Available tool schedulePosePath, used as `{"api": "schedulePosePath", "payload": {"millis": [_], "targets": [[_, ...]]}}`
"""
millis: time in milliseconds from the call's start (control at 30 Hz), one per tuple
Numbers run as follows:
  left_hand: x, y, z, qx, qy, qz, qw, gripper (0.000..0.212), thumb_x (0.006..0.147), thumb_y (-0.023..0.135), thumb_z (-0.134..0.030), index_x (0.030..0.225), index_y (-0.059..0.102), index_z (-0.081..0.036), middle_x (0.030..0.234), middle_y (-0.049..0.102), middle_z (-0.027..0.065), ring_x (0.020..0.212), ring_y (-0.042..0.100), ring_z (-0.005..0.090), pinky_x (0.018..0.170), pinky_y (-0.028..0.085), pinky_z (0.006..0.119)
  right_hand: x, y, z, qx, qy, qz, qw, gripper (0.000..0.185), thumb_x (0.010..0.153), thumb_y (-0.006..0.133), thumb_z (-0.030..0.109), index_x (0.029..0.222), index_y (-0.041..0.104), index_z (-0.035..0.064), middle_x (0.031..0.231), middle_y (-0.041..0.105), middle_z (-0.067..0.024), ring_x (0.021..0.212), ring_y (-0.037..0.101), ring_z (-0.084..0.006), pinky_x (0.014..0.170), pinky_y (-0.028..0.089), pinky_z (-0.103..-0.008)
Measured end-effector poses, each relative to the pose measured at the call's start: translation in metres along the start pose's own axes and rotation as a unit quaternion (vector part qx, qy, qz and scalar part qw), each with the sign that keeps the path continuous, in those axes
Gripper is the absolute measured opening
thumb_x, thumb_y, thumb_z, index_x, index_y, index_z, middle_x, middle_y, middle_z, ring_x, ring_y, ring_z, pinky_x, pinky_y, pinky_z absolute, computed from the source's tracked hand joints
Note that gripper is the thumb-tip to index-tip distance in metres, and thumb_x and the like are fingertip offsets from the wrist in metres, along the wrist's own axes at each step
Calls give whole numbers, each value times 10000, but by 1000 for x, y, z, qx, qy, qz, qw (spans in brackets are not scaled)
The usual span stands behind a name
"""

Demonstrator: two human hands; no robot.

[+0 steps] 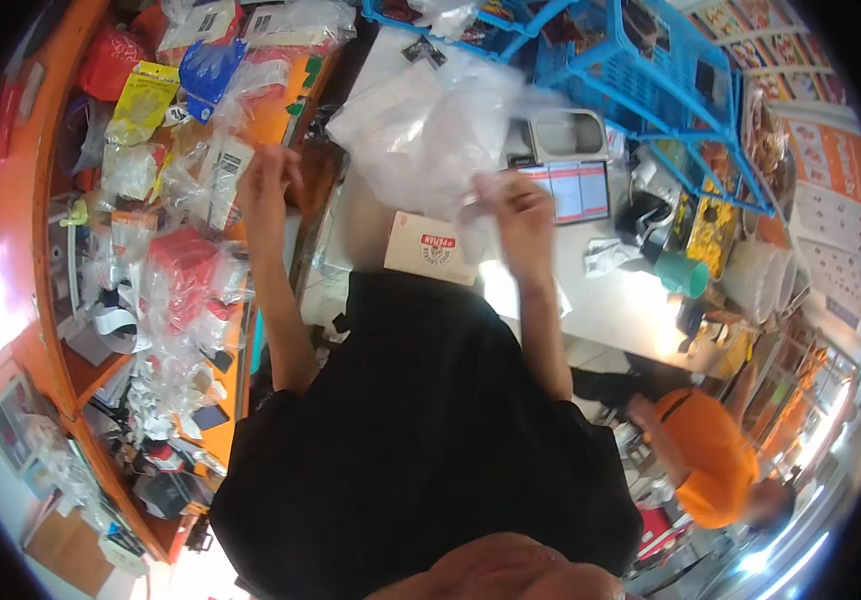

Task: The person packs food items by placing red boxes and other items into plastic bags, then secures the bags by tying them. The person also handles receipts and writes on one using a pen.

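A thin translucent plastic bag [438,127], partly blurred, spreads above the pale counter before me. My right hand [517,214] is at the bag's lower right corner, with its fingers closed on the plastic. Out to the left, my left hand [269,176] is raised near a clear-wrapped packet with a printed label [228,172]; its fingers are bent and blurred, and whether they hold anything does not show. A flat cream cardboard box with a red and black print [432,247] lies at the counter's near edge, just below the bag.
An orange shelf [48,247] with plastic-wrapped packets runs along the left. Blue plastic baskets [648,90] stand at the back right, near a tablet [569,193] and a green cup [682,274]. A person in an orange shirt [708,457] is at the lower right.
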State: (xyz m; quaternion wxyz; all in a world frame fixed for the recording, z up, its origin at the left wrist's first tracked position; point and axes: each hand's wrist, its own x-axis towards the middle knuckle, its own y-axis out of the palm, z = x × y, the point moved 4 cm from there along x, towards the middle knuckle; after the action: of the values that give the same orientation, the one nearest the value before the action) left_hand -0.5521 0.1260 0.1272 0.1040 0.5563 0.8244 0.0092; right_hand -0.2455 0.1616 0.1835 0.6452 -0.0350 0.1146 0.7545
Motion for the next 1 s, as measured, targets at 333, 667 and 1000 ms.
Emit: {"api": "schedulePosePath", "payload": {"millis": [333,667,1000], "targets": [[-105,84,6,30,-118,133,984,233,961,578,-224,818,606,-42,733,554,-28,698,490,39,626,382,211,-73,53,-63,-44,-74,120,989,326,776,759,40,621,473,22,699,483,23,633,415,-23,539,315,-227],[-120,41,-33,-287,-288,221,887,181,947,582,-244,833,585,-104,760,542,-4,726,545,107,696,446,252,-72,-142,1,-127,-126,-94,979,223,953,512,135,781,590,16,858,597,-102,748,535,-148,691,451,-269],[-57,-76,-17,-26,-10,-101,994,343,975,464,-206,1266,485,-26,1246,520,116,1117,523,206,943,426,326,-90,-35,-18,-79,14,343,936,582,669,843,98,1175,559,65,1215,549,-92,1251,456,-230,1054,361,-385]]}}
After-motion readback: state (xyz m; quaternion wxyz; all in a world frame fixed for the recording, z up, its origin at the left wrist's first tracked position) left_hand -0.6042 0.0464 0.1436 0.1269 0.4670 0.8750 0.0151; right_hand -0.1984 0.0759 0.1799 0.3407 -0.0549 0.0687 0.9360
